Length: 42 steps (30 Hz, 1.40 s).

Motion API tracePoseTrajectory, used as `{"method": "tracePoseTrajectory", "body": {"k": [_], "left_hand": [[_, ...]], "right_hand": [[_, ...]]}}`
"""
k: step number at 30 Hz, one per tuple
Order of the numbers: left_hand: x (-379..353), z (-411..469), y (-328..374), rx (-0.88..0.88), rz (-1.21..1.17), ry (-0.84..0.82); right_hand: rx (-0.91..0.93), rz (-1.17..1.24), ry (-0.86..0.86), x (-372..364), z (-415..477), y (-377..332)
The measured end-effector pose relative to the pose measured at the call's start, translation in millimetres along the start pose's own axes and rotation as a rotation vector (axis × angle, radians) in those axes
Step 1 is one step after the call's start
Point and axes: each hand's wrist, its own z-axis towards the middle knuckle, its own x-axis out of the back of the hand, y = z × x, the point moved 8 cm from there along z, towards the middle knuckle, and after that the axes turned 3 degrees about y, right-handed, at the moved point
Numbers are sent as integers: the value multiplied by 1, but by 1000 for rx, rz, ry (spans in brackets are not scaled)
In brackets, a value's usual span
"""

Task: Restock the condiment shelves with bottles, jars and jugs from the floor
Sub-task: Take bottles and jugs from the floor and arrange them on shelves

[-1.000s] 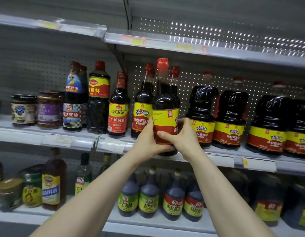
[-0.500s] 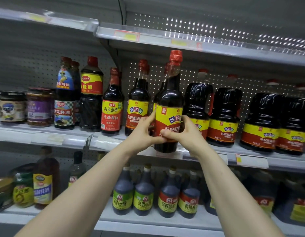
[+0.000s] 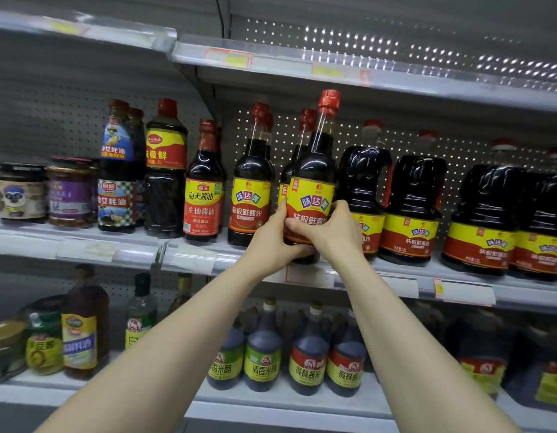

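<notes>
While your left hand (image 3: 272,242) and right hand (image 3: 330,235) both curl around lower label of soy sauce bottle (image 3: 313,182), bottle sits near upright at frame centre, base at middle shelf (image 3: 36,242) front lip, between matching bottle (image 3: 250,189) and handled jug (image 3: 363,182).

Grey metal store shelving, two bays. Mid shelf (image 3: 520,296) runs across w/ a clear price-tag strip (image 3: 458,290) on its front edge; paper tags in it, print too blurred to read. Above mid shelf: top shelf (image 3: 427,79), same grey, w/ a red-yellow tag (image 3: 230,57) on its lip. Behind mid shelf: perforated back panel (image 3: 458,132), holes catching bright glints of light up past the top shelf. Below mid shelf: bottom shelf (image 3: 271,409), dimmer. Dark upright seam (image 3: 221,14) splits the bays, high above mid shelf.
</notes>
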Motion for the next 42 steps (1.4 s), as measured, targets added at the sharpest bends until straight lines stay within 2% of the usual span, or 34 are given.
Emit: {"method": "tracePoseTrajectory", "body": {"k": [18,28,35,42], "left_hand": [[-11,29,-16,54,-54,7],[-18,43,-28,107,-101,-43],[-27,46,-40,191,-3,-73],[-22,46,-39,195,169,15]], "right_hand": [[-4,-62,-19,-16,22,8],[-30,-82,-6,-30,35,11],[-46,-135,9,-40,37,20],[7,-162,49,-44,28,21]]}}
